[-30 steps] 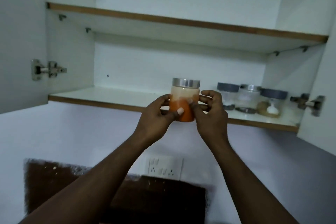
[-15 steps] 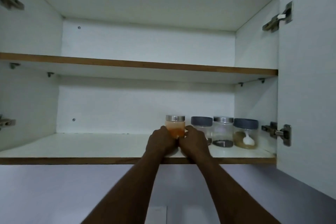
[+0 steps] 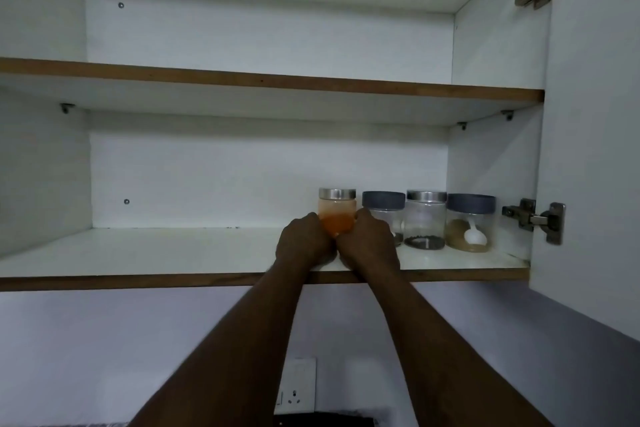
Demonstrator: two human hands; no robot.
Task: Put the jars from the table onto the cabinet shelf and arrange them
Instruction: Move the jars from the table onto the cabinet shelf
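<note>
Both: left hand (image 3: 304,242), right hand (image 3: 370,243) clasp orange jar (image 3: 337,210) past shelf (image 3: 173,250) edge; room leftward.

Lower shelf (image 3: 173,253) bears four jars (image 3: 425,218) in a row, right.

Both forearms reach upward; left grip (image 3: 304,243) and right grip (image 3: 370,245) clasp the orange jar (image 3: 337,218) from either side.

The gripped jar (image 3: 337,210) was orange below, under a silver lid (image 3: 337,193). Right of the grip sat a grey lid (image 3: 383,200). The shelf (image 3: 173,253) was white, brown-edged.
</note>
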